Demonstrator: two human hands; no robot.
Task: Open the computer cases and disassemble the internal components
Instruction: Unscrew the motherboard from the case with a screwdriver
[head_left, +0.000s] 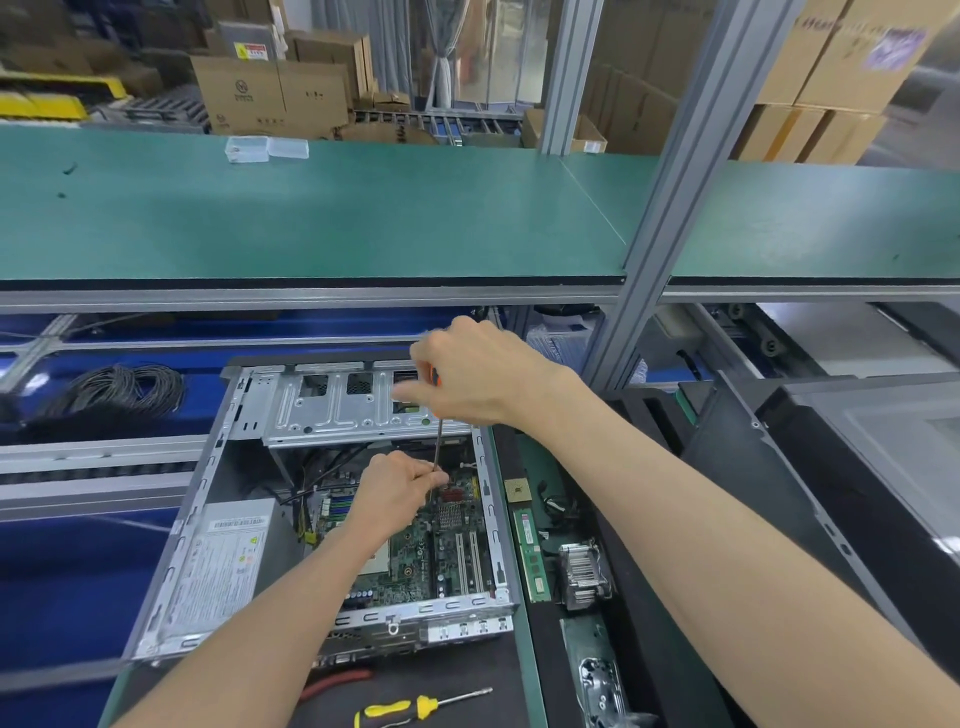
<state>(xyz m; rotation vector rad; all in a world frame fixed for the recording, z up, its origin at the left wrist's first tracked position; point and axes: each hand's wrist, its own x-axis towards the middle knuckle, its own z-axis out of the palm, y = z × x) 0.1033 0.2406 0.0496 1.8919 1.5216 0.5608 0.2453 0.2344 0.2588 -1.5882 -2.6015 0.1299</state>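
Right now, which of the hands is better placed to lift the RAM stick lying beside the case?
Probably the right hand: the RAM stick lies right of the case, on that arm's side. It must first release the screwdriver. The left hand pinches the shaft inside the case.

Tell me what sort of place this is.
Probably a factory or refurbishing workshop line: a green-matted workbench shelf on aluminium framing, stacked cardboard boxes behind, and an opened computer case being unscrewed.

Factory workshop: green workbench (311, 218), aluminium frame (691, 171), stacked cartons (270, 93).
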